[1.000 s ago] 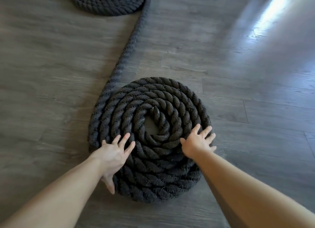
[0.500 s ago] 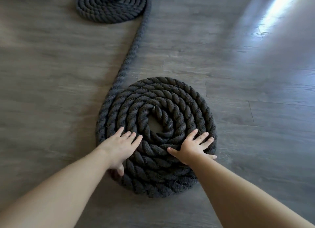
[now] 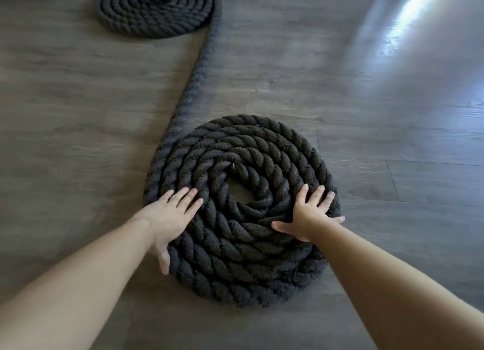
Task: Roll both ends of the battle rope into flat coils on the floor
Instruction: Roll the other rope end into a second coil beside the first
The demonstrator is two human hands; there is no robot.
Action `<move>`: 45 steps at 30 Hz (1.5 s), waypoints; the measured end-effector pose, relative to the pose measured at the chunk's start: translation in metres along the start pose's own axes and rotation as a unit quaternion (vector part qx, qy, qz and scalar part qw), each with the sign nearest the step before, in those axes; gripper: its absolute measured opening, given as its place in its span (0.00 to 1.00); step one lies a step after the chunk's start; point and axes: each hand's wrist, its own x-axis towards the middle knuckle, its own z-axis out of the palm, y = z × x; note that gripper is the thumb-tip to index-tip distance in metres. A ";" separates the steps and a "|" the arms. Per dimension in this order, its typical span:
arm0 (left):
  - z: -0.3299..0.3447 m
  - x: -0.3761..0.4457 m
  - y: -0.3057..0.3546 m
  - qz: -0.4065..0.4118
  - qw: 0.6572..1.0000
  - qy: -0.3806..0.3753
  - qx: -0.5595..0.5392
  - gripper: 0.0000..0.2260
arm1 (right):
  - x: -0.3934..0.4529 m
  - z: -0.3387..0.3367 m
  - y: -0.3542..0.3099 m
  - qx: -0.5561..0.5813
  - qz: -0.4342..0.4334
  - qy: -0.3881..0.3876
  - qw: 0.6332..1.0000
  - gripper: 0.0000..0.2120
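A thick black twisted battle rope lies on the floor. Its near end forms a flat round coil (image 3: 248,153) with a small gap at the centre. A straight stretch of rope (image 3: 199,69) runs from the coil's left side up to a second flat coil (image 3: 154,9) at the top left, partly cut off by the frame. My left hand (image 3: 170,216) lies flat on the near coil's left side, fingers spread, thumb down along the outer turn. My right hand (image 3: 309,213) presses flat on the right side, fingers apart.
The floor (image 3: 366,153) is dark grey wood-look planking all around the rope. A bright patch of reflected light (image 3: 408,17) falls on the planks at the top right.
Both hands have shifted around the near coil's surface, the right one outward toward the right rim. The view has tilted, showing more of the far coil.
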 end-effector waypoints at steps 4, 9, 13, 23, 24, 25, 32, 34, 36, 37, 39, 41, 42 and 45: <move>0.004 0.006 -0.002 -0.007 1.000 0.021 -0.002 0.73 | 0.013 -0.006 0.000 0.015 -0.023 0.064 0.998 0.59; -0.004 0.013 0.002 -0.032 0.998 0.040 -0.041 0.74 | 0.010 -0.004 -0.019 0.074 0.038 0.129 0.988 0.49; -0.013 0.016 0.004 -0.032 0.996 0.050 -0.066 0.74 | -0.008 -0.004 -0.048 0.167 0.111 0.074 0.977 0.48; -0.050 0.029 0.012 -0.063 0.992 0.029 -0.103 0.72 | -0.026 -0.015 -0.106 0.189 0.163 -0.104 0.963 0.64; -0.055 0.032 0.013 -0.069 0.992 0.031 -0.105 0.72 | -0.021 -0.011 -0.105 0.182 0.154 -0.092 0.967 0.65; -0.059 0.035 0.015 -0.073 0.991 0.031 -0.111 0.71 | -0.016 -0.009 -0.104 0.180 0.147 -0.080 0.969 0.66; -0.072 0.041 -0.024 0.004 0.988 0.057 -0.141 0.63 | 0.012 -0.021 -0.093 0.145 0.128 -0.072 0.978 0.64; -0.071 0.043 -0.053 0.010 0.993 0.041 -0.111 0.64 | 0.020 -0.024 -0.089 0.138 0.123 -0.082 0.979 0.65; -0.068 0.049 -0.078 -0.013 0.995 0.026 -0.094 0.66 | 0.026 -0.030 -0.085 0.130 0.115 -0.091 0.981 0.65; -0.067 0.053 -0.088 -0.031 0.995 0.025 -0.095 0.68 | 0.030 -0.033 -0.083 0.122 0.110 -0.091 0.982 0.65; -0.067 0.062 -0.102 -0.045 0.996 0.025 -0.074 0.70 | 0.038 -0.038 -0.079 0.103 0.097 -0.088 0.986 0.65; -0.068 0.069 -0.106 -0.037 0.997 0.008 -0.060 0.68 | 0.045 -0.045 -0.077 0.091 0.092 -0.089 0.988 0.65; -0.068 0.073 -0.105 -0.034 0.997 -0.002 -0.066 0.68 | 0.048 -0.049 -0.077 0.085 0.092 -0.091 0.988 0.65; -0.070 0.077 -0.102 -0.031 0.996 -0.017 -0.087 0.66 | 0.054 -0.059 -0.075 0.068 0.090 -0.096 0.989 0.66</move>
